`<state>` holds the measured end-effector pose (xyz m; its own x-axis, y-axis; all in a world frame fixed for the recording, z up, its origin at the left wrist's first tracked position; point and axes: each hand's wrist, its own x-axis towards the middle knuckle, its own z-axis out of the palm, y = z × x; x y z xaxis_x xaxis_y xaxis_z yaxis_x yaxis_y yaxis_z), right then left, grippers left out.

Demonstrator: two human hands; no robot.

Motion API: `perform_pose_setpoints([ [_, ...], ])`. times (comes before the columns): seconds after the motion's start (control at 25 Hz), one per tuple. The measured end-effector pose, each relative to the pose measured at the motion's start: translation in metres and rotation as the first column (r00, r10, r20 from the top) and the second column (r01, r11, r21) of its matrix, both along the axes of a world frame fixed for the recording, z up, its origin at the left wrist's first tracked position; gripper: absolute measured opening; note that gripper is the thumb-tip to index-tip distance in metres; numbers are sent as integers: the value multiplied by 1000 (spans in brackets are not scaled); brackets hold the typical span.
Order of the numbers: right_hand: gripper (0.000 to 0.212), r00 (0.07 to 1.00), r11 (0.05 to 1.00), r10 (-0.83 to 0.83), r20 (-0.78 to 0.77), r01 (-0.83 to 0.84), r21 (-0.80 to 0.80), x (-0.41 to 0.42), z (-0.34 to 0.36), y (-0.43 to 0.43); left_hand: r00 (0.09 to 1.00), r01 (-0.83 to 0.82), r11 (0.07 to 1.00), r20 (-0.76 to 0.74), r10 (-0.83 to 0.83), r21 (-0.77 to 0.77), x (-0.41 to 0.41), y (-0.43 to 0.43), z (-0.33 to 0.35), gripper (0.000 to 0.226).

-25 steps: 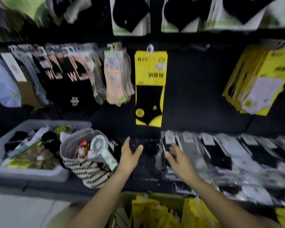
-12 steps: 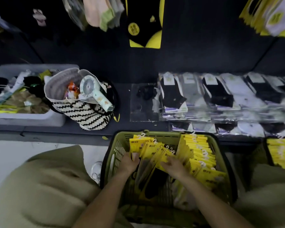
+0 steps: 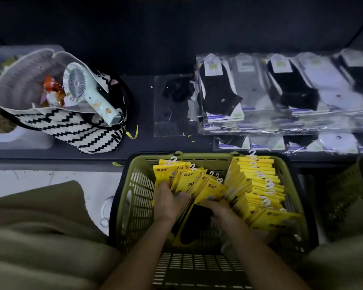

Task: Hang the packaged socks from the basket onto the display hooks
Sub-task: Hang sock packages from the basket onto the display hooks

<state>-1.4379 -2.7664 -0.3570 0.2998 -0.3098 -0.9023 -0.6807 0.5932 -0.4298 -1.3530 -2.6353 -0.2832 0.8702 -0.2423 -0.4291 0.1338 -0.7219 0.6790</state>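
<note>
Barely begun, judging by the crowded basket (image 3: 134,185): left hand (image 3: 168,203) and right hand (image 3: 220,208) inside, fingers (image 3: 210,198) curled round yellow sock packs (image 3: 215,188), none lifted hookward yet.

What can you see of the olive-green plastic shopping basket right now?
The olive-green slotted plastic basket stands upright, open-topped, below the dark shelf, between the person's khaki-clad legs. Walls and floor are perforated. Inside, yellow packaged socks with white hooks stand rowed at right and fanned at left, where the left hand and right hand grip some.
</note>
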Motion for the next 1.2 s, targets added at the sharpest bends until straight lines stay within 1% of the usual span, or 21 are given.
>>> perform_pose_setpoints([
  [0.04, 50, 999, 999, -36, 2, 36, 40, -1, -6, 0, 999, -15, 1000, -30, 14, -21, -1, 0, -5, 42],
  [0.12, 49, 998, 995, -58, 31, 55, 86, -4, -16, 1, 997, -39, 998, -74, 36, -48, -2, 1, -15, 52],
  [0.2, 57, 992, 991, -94, 81, 86, 104, -3, -23, 3, 994, -40, 997, -101, 33, -69, 1, 1, -24, 56],
  [0.28, 69, 985, 990, -118, 122, 108, 86, 1, -22, 5, 993, -26, 994, -114, 14, -105, 6, -1, -31, 58],
  [0.32, 71, 987, 995, -91, 133, 85, 50, 4, -20, 5, 993, -10, 994, -114, -2, -105, 8, -2, -33, 57],
  [0.36, 68, 988, 999, -31, 153, 30, 13, 6, -17, 6, 993, 14, 996, -113, -24, -89, 9, -3, -35, 57],
  [0.4, 58, 978, 998, 60, 198, -58, -19, 8, -14, 7, 992, 42, 997, -119, -49, -63, 10, -4, -36, 58],
  [0.44, 49, 952, 986, 167, 257, -161, -44, 11, -9, 8, 988, 68, 997, -137, -74, -45, 10, -5, -36, 58],
  [0.48, 46, 912, 964, 266, 313, -256, -72, 14, -7, 11, 981, 87, 995, -169, -94, -50, 11, -5, -37, 58],
  [0.52, 49, 882, 947, 319, 346, -306, -94, 16, -4, 14, 971, 93, 993, -213, -108, -78, 12, -3, -38, 57],
  [0.56, 54, 870, 941, 337, 359, -320, -108, 16, -2, 17, 958, 93, 989, -259, -120, -115, 13, -1, -37, 57],
  [0.6, 61, 872, 947, 320, 370, -302, -109, 16, 1, 20, 945, 96, 985, -297, -135, -143, 15, 1, -36, 59],
  [0.68, 80, 892, 960, 281, 353, -253, -124, 13, 10, 26, 925, 145, 975, -325, -194, -170, 20, 10, -31, 62],
  [0.72, 89, 899, 957, 283, 334, -243, -157, 9, 15, 27, 916, 174, 968, -330, -227, -182, 21, 14, -28, 64],
  [0.76, 93, 893, 946, 304, 332, -244, -212, 4, 19, 28, 907, 193, 962, -338, -251, -196, 21, 19, -23, 65],
  [0.84, 87, 865, 921, 343, 367, -231, -315, -7, 26, 29, 890, 204, 955, -364, -273, -216, 15, 27, -15, 63],
  [0.92, 78, 842, 900, 381, 381, -243, -362, -16, 36, 33, 883, 209, 951, -374, -283, -227, 9, 33, -9, 64],
  [0.96, 78, 829, 889, 407, 383, -262, -377, -20, 42, 36, 881, 230, 945, -363, -303, -230, 5, 36, -7, 67],
  [1.08, 94, 782, 839, 498, 375, -325, -437, -29, 52, 43, 876, 323, 919, -295, -380, -226, -3, 42, -7, 79],
  [1.12, 96, 778, 828, 513, 362, -337, -448, -31, 52, 43, 877, 342, 916, -280, -390, -208, -6, 43, -8, 82],
  [1.2, 95, 770, 793, 557, 313, -380, -476, -35, 53, 42, 876, 362, 914, -270, -401, -183, -15, 42, -9, 83],
])
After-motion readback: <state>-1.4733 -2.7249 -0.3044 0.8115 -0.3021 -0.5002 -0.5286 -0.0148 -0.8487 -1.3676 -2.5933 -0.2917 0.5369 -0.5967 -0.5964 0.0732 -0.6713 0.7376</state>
